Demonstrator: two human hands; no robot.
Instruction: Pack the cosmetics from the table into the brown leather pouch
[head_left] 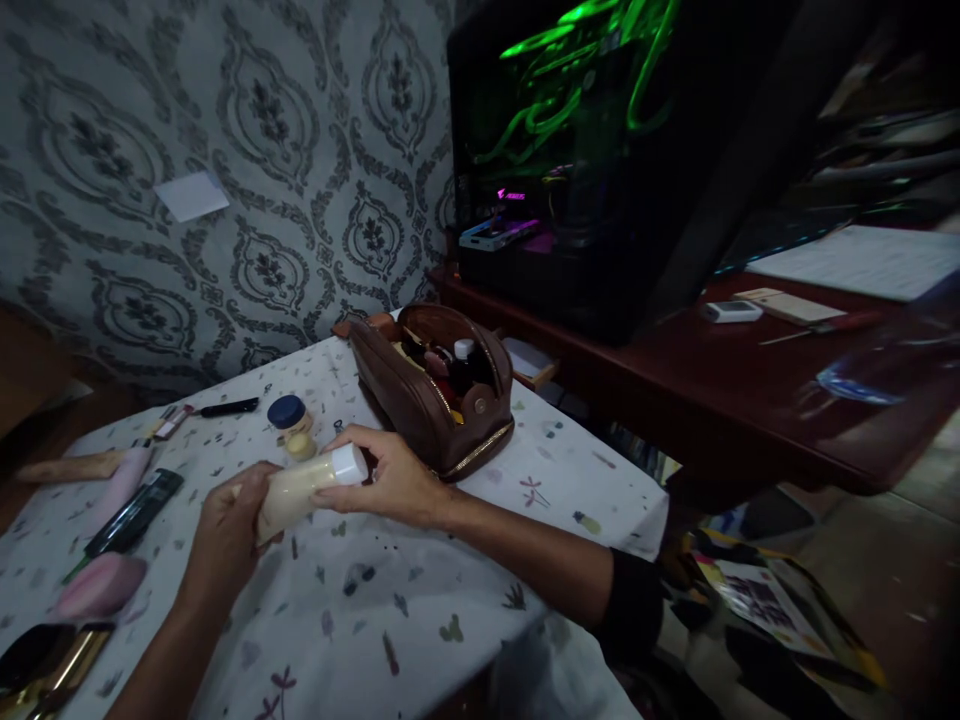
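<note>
A cream-coloured bottle [296, 493] with a white cap [349, 467] is held tilted above the table, between both hands. My left hand [234, 520] is closed around its lower end. My right hand [397, 480] grips the upper end, fingers and thumb on either side just by the cap. Behind the bottle stands a small jar with a dark blue lid [289, 411], and a small round yellowish item [301, 446] is in front of it. Beyond my right hand sits an unzipped brown toiletry bag [405, 400], with a dark white-capped bottle [466, 368] and other items inside.
The patterned white tablecloth [420, 620] covers the table. At its left lie a green tube [142, 510], a pink rounded item [101, 585], a black slim tube [229, 407] and gold-and-black items [75, 670]. A computer case [555, 170] stands on the dark red desk [675, 390] at right.
</note>
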